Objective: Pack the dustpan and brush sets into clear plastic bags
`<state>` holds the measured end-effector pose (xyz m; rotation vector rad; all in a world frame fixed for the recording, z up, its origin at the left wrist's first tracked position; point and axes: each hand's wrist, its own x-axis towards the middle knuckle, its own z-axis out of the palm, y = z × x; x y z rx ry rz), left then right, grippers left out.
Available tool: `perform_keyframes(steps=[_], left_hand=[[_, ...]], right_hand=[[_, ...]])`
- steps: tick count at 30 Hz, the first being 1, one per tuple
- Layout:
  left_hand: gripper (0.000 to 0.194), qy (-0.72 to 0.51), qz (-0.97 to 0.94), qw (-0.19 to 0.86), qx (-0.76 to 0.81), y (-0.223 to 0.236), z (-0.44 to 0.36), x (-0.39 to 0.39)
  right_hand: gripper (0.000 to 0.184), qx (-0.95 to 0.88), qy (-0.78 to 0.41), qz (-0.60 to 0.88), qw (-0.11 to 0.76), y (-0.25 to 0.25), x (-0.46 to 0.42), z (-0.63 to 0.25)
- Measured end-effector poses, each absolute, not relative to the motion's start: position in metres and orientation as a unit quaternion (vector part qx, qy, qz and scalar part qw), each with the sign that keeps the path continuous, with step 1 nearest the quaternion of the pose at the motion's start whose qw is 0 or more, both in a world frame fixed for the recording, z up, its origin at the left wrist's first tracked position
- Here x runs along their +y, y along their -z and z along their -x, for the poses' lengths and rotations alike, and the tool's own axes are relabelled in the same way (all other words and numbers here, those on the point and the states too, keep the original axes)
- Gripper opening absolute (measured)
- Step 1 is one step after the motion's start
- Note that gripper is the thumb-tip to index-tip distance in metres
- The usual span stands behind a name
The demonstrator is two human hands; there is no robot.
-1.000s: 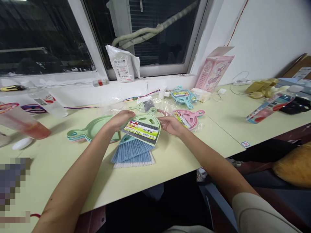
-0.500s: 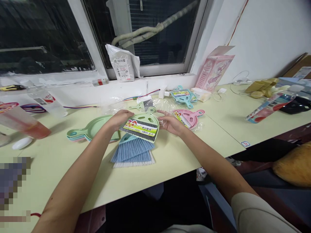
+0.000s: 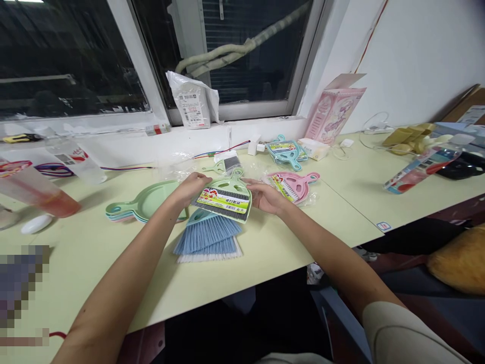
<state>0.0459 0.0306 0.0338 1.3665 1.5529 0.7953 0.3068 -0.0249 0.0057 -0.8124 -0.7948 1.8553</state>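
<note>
One green dustpan set (image 3: 224, 200), partly covering blue brushes (image 3: 207, 236) on worktop (image 3: 288, 253). Left hand (image 3: 192, 187) clamped on its left edge; right hand (image 3: 267, 196) at its right edge, clamped or not, cannot tell. Stacked dustpans (image 3: 150, 203) to the left, pink dustpan set (image 3: 296, 184) to the right.

One green dustpan (image 3: 232, 186) is between the fingers (image 3: 201, 178). One pink dustpan (image 3: 298, 182) is near them. Two bottles (image 3: 76, 157) (image 3: 420, 167) are far away.

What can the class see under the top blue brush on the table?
Beneath the top blue brush, more blue bristles and, lowest, white bristles peek out. Their upper parts are covered, and the green dustpan set hides any handles.
</note>
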Motion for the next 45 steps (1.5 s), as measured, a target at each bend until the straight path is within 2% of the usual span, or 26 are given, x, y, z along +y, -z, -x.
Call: perform_keyframes(steps=[6, 11, 15, 19, 24, 27, 33, 39, 45], left_hand=[[0.042, -0.350, -0.537, 0.506, 0.577, -0.038, -0.050, 0.027], [0.043, -0.365, -0.520, 0.524, 0.567, -0.040, -0.051, 0.027], [0.046, -0.368, -0.520, 0.497, 0.589, -0.042, -0.053, 0.025], [0.045, -0.359, -0.535, 0.459, 0.611, -0.043, -0.056, 0.022], [0.045, -0.340, -0.580, 0.411, 0.616, -0.040, -0.054, 0.025], [0.049, -0.344, -0.614, 0.365, 0.609, -0.039, -0.051, 0.027], [0.044, -0.348, -0.656, 0.268, 0.614, -0.045, -0.048, 0.027], [0.044, -0.359, -0.634, 0.322, 0.605, -0.046, -0.051, 0.024], [0.059, -0.367, -0.601, 0.370, 0.606, -0.035, -0.057, 0.026]], right_hand=[[0.037, -0.326, -0.751, 0.327, 0.473, -0.005, -0.023, -0.310], [0.040, -0.315, -0.736, 0.312, 0.511, -0.003, -0.018, -0.315], [0.042, -0.314, -0.747, 0.300, 0.502, -0.004, -0.018, -0.316], [0.031, -0.303, -0.772, 0.301, 0.471, -0.003, -0.018, -0.317], [0.040, -0.292, -0.792, 0.287, 0.453, -0.004, -0.012, -0.323], [0.039, -0.295, -0.802, 0.271, 0.444, -0.006, -0.011, -0.327], [0.031, -0.315, -0.786, 0.297, 0.441, -0.005, -0.013, -0.326], [0.021, -0.341, -0.763, 0.323, 0.443, -0.001, -0.015, -0.320], [0.018, -0.342, -0.758, 0.341, 0.438, -0.001, -0.018, -0.317]])
